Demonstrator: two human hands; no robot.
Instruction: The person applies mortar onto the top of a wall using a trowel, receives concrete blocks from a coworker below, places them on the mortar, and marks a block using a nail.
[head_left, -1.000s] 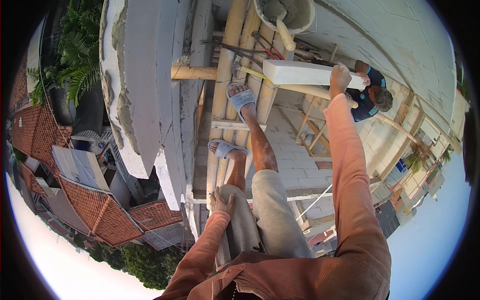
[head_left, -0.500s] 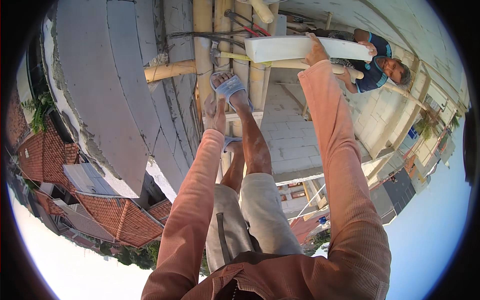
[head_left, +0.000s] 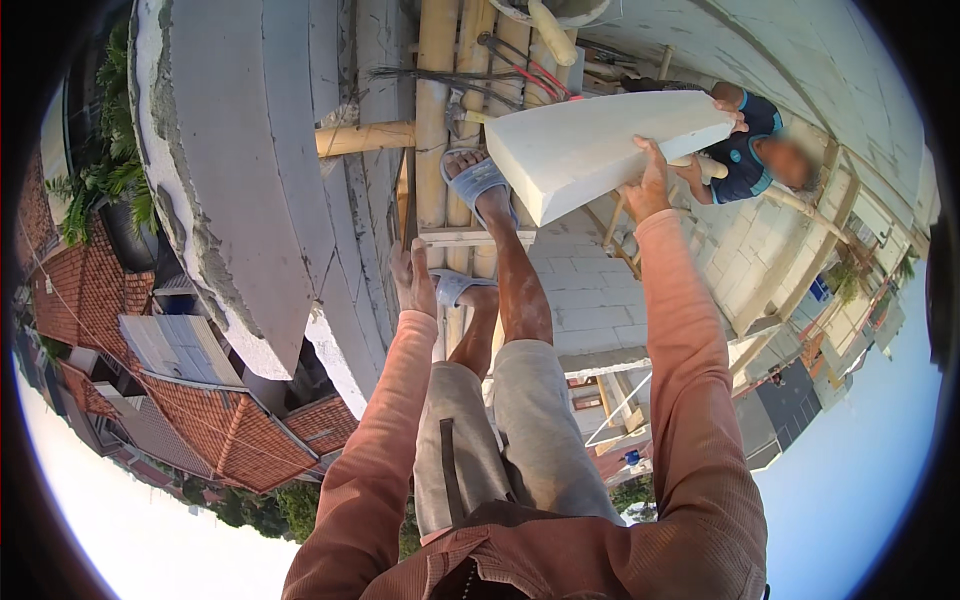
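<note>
A large white lightweight concrete block [head_left: 590,145] hangs tilted above the bamboo platform, its broad face turned up. At its near right edge my right hand [head_left: 650,185] grips it, thumb on top and fingers partly hidden beneath. A co-worker [head_left: 745,150] in a dark blue shirt has a hand on the block's far right end. My left hand [head_left: 414,278] holds nothing; its fingers are stretched out beside the block wall, near my sandalled feet [head_left: 475,180].
Bamboo poles [head_left: 432,160] form the narrow footing, with a wooden crosspiece [head_left: 470,237] under my feet. Dark and red cables [head_left: 520,65] lie farther ahead near a bucket [head_left: 580,12]. A block wall [head_left: 230,180] rises at left, above tiled roofs [head_left: 195,420] far below.
The block has come nearer and turned, showing more of its broad face and near end. My right hand has moved back with it. My left hand has drawn slightly back toward me.
</note>
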